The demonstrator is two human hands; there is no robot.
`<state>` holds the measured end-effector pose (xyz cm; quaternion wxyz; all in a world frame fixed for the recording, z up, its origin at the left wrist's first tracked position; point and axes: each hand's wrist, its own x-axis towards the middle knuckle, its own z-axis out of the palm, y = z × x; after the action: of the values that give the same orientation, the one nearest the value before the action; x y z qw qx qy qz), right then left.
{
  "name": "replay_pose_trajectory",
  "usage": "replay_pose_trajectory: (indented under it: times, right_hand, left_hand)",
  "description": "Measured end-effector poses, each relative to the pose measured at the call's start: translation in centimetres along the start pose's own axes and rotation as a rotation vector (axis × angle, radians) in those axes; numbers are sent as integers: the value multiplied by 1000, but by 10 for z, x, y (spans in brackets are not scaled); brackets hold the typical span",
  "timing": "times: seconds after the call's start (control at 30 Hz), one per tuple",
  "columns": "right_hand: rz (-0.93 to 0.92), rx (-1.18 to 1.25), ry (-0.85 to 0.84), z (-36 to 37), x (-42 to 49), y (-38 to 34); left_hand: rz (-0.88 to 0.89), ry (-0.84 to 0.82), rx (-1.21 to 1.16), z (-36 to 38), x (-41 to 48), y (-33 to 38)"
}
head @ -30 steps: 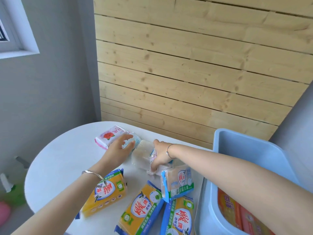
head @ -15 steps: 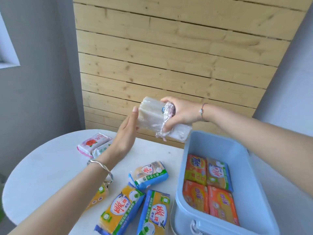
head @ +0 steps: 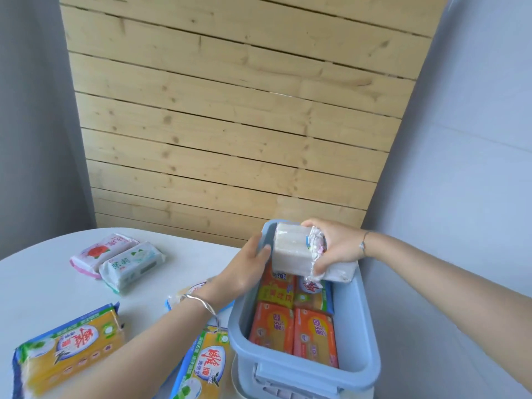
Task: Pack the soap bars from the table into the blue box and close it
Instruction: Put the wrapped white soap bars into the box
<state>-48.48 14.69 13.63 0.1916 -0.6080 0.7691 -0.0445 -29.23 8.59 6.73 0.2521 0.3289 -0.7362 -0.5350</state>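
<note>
Both my hands are working: right hand fingers are clamping the white soap pack, left hand fingers lying straight against its end. Just lifted off the surface, it is hovering over the blue box's far end; several soap bars are waiting.

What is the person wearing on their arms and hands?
No sleeves or gloves show; both arms are bare. By the left hand, the wrist wears a chunky silver bangle. By the right hand, the wrist wears a thin bracelet with what looks like a tiny bead. I see no rings.
</note>
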Motion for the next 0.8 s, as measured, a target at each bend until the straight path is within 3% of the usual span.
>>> replay_pose_trajectory:
  times: [0.23,0.37,0.57,0.8]
  right_hand:
    - [20,-124,-41,42,26,9]
    - [-74,-366,93,43,19,6]
    - [45,-269,-151,59,12,12]
    - [107,-255,-112,69,18,11]
  left_hand:
    - [-20,5,70,2,3,-16]
    - [-25,14,44,2,4,-17]
    - [-13,17,67,3,3,-16]
    - [-17,2,99,3,4,-17]
